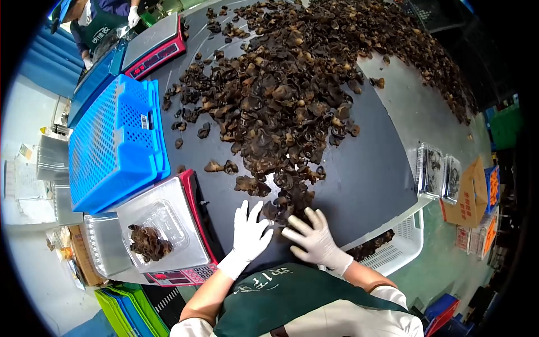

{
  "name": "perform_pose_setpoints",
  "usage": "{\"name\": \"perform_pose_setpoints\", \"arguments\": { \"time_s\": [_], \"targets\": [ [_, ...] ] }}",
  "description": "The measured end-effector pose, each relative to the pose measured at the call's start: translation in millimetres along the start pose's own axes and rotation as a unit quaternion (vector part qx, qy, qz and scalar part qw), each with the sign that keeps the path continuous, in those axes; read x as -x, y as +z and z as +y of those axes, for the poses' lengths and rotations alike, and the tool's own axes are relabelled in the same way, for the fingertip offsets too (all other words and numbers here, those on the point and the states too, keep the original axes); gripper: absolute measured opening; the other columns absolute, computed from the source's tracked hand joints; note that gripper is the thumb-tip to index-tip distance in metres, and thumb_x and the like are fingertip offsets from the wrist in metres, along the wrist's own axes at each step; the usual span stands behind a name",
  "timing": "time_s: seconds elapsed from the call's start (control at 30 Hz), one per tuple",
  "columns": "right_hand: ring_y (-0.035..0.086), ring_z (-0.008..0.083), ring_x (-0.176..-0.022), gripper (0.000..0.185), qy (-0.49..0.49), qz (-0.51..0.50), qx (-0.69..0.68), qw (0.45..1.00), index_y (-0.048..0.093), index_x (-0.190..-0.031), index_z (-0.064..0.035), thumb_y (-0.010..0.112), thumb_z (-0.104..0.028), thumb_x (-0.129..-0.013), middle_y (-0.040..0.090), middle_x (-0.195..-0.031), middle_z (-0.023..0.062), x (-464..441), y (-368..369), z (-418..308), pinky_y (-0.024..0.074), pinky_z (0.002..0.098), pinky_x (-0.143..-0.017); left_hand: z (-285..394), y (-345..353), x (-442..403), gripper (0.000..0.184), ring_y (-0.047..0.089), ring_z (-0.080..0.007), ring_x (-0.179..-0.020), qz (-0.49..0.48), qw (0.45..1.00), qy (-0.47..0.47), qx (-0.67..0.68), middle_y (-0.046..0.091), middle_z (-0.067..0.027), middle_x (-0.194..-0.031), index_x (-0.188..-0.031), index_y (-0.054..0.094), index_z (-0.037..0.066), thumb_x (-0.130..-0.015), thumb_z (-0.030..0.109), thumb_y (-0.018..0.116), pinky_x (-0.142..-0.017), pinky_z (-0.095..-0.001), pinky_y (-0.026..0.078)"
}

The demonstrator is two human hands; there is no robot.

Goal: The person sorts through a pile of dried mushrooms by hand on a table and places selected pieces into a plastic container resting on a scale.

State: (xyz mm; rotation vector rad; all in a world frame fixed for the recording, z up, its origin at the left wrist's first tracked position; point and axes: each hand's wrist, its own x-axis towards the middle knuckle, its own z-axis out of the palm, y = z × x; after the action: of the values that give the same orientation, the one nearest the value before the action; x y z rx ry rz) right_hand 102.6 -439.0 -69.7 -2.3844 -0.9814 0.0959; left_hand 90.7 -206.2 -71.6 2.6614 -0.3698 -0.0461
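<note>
A large heap of dark wood ear mushrooms (pixel 275 95) covers much of the dark table sheet (pixel 376 163), narrowing to a few pieces at the near edge. My left hand (pixel 250 236), in a white glove, lies at the left of these near pieces with its fingers stretched out. On their other side is my right hand (pixel 315 240), also gloved, fingers spread and fingertips close to the mushrooms. Neither hand visibly grips a piece. Left of my hands, a red-framed scale (pixel 193 224) bears a clear plastic tray (pixel 174 222) with a clump of mushrooms (pixel 149 244) in it.
A blue crate (pixel 106 146) stands beyond the scale, with a second scale (pixel 154 42) farther back. Across the table is a co-worker (pixel 101 25) in a green apron. At right are a white basket (pixel 412 238), packed clear boxes (pixel 429 168) and a cardboard box (pixel 469 196).
</note>
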Motion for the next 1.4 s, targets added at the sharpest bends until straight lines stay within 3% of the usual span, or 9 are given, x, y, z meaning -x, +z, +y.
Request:
{"name": "perform_pose_setpoints", "arguments": {
  "time_s": [0.27, 0.4, 0.6, 0.8, 1.0, 1.07, 1.17, 1.23, 1.4],
  "targets": [
    [0.056, 0.0277, -0.103, 0.023, 0.049, 0.220, -0.053, 0.973, 0.067, -0.093, -0.0162, 0.071, -0.012, -0.071, 0.065, -0.100, 0.0013, -6, -2, 26, 0.0312, 0.0540, -0.102, -4, -8, 52, 0.016, 0.043, -0.0443, -0.124, 0.028, 0.991, -0.127, 0.021, 0.051, -0.0192, -0.132, -0.092, 0.064, 0.011, -0.077, 0.014, 0.067, -0.103, -0.0490, 0.035],
    [0.063, 0.0233, -0.073, 0.019, 0.088, 0.285, -0.103, 0.949, 0.067, -0.091, -0.0118, 0.071, -0.004, -0.075, 0.067, -0.080, 0.0039, -38, -19, 34, 0.0469, 0.0328, -0.068, -1, -5, 48, 0.027, 0.047, -0.0384, -0.121, 0.092, 0.977, -0.171, 0.091, 0.052, -0.0190, -0.128, -0.103, 0.064, 0.009, -0.077, 0.011, 0.069, -0.102, -0.0451, 0.037],
    [0.060, 0.0250, -0.077, 0.025, 0.055, 0.133, 0.012, 0.990, 0.064, -0.104, -0.0066, 0.056, -0.011, -0.081, 0.065, -0.100, 0.0086, -95, 3, 4, 0.0465, 0.0357, -0.068, 19, -14, 16, 0.042, 0.050, -0.0370, -0.115, 0.070, 0.988, -0.072, 0.117, 0.052, -0.0189, -0.125, -0.119, 0.060, 0.011, -0.078, 0.015, 0.068, -0.099, -0.0452, 0.040],
    [0.060, 0.0217, -0.080, 0.018, -0.020, -0.097, -0.182, 0.978, 0.067, -0.097, -0.0125, 0.058, -0.010, -0.082, 0.066, -0.102, 0.0037, -78, 11, -10, 0.0460, 0.0361, -0.071, 2, -20, 10, 0.012, 0.053, -0.0379, -0.106, 0.119, 0.983, -0.097, 0.101, 0.057, -0.0195, -0.113, -0.084, 0.062, 0.007, -0.073, 0.008, 0.064, -0.092, -0.0460, 0.043],
    [0.060, 0.0232, -0.087, 0.025, 0.008, 0.081, -0.076, 0.994, 0.068, -0.098, -0.0165, 0.063, -0.004, -0.077, 0.068, -0.099, 0.0004, -68, -18, 5, 0.0459, 0.0366, -0.077, -18, -22, -49, 0.042, 0.052, -0.0367, -0.114, 0.194, 0.975, -0.072, 0.085, 0.056, -0.0185, -0.122, -0.116, 0.060, 0.007, -0.076, -0.005, 0.054, -0.100, -0.0430, 0.041],
    [0.058, 0.0238, -0.096, 0.026, 0.010, 0.022, 0.020, 0.999, 0.068, -0.102, -0.0160, 0.063, -0.007, -0.078, 0.067, -0.100, 0.0015, -61, -16, 4, 0.0437, 0.0390, -0.085, -21, -17, -67, 0.062, 0.049, -0.0362, -0.121, 0.168, 0.982, -0.077, 0.046, 0.055, -0.0180, -0.129, -0.131, 0.052, 0.010, -0.073, -0.011, 0.050, -0.105, -0.0412, 0.039],
    [0.056, 0.0242, -0.103, 0.025, -0.023, -0.055, -0.029, 0.998, 0.069, -0.105, -0.0154, 0.065, -0.014, -0.080, 0.067, -0.100, 0.0004, -45, -8, -2, 0.0392, 0.0420, -0.094, -39, 5, -71, 0.058, 0.053, -0.0328, -0.114, 0.183, 0.981, -0.031, 0.057, 0.059, -0.0142, -0.121, -0.129, 0.053, 0.012, -0.075, -0.008, 0.054, -0.099, -0.0387, 0.043],
    [0.056, 0.0242, -0.103, 0.024, -0.007, -0.021, -0.057, 0.998, 0.069, -0.104, -0.0155, 0.066, -0.016, -0.081, 0.067, -0.101, -0.0005, -42, -12, -1, 0.0384, 0.0412, -0.095, -29, -2, -64, 0.044, 0.057, -0.0301, -0.098, 0.117, 0.976, -0.168, 0.075, 0.062, -0.0122, -0.104, -0.121, 0.058, 0.010, -0.078, 0.001, 0.057, -0.088, -0.0384, 0.046],
    [0.056, 0.0221, -0.101, 0.021, 0.071, 0.060, -0.082, 0.992, 0.068, -0.102, -0.0130, 0.065, -0.016, -0.081, 0.066, -0.099, 0.0010, -38, -30, 8, 0.0377, 0.0399, -0.094, -32, 8, -38, 0.024, 0.057, -0.0271, -0.086, 0.164, 0.966, -0.177, 0.091, 0.061, -0.0078, -0.092, -0.103, 0.064, 0.010, -0.081, 0.005, 0.061, -0.080, -0.0368, 0.047]
  ]
}}
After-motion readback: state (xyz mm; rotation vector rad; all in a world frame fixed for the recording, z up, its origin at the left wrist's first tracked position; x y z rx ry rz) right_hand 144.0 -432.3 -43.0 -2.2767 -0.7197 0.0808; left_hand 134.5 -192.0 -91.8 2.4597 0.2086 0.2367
